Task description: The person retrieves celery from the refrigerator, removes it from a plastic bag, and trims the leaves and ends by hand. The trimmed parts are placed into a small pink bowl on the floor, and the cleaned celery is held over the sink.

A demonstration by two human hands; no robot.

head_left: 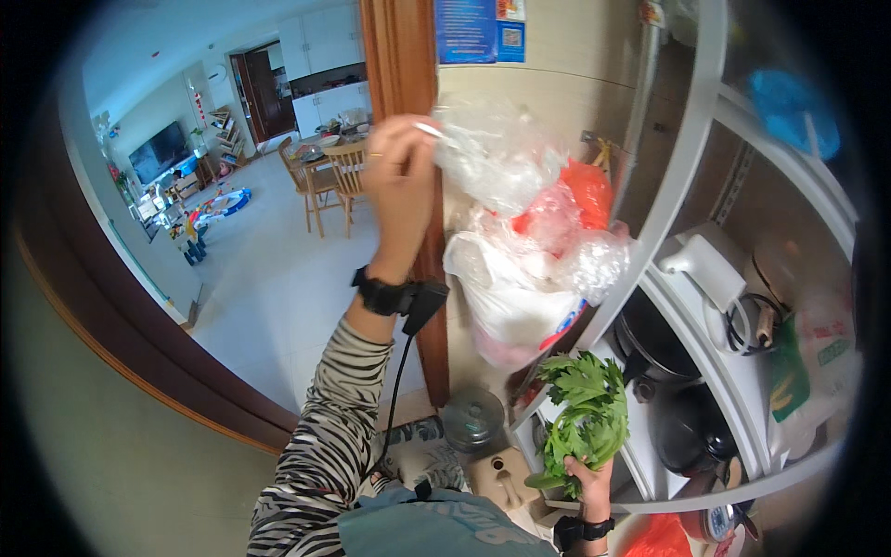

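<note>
My left hand (400,174) is raised beside the wooden door frame, fingers curled, with a small white strip at the fingertips. It pinches the edge of a clear plastic bag (501,157), whose crumpled film spreads to the right. Below it hangs a white plastic bag (515,306) stuffed with crumpled bags, among them a red plastic bag (588,195). Lower down, my right hand (590,484) grips a bunch of leafy greens (588,411), probably celery, by the stalks. The leaves point up and away from me.
A grey-framed shelf unit (717,90) stands at right, holding a black pan (654,341), a white appliance (710,271) and a printed plastic bag (811,376). On the floor are a clear water jug (473,418) and a cardboard box (505,477). The wooden door frame (404,63) borders a dining room.
</note>
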